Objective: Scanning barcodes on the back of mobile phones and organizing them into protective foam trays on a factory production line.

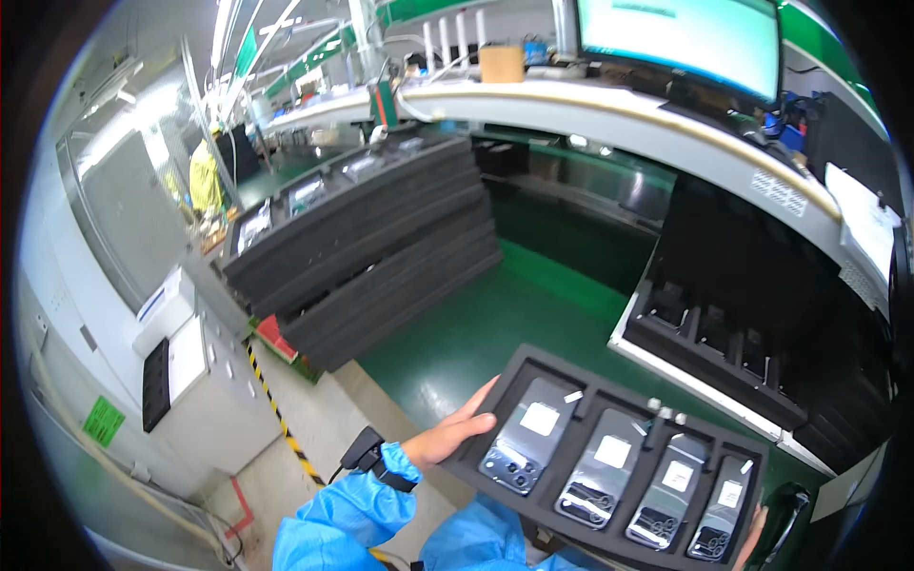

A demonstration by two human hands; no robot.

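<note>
Between my two hands is a black foam tray (590, 395), tilted and held in front of my body. Several smartphones (614, 457) lie in its separate slots, camera ends toward me, each with a white label on its back. My left hand (452, 433) grips the tray's left end, thumb on top of the rim and fingers underneath. At the right end only part of my right hand (755, 538) shows, pressed along the side; its other fingers are hidden by the tray. A black band with a small box (376, 459) sits round my left wrist over the blue sleeve.
A tall stack of black foam trays (381, 247) stands ahead on the left. More foam trays (714, 347) sit at the right beneath a curved bench (533, 100) with a monitor (681, 43). A white cabinet (214, 409) stands at left, beside black-yellow floor tape (271, 404).
</note>
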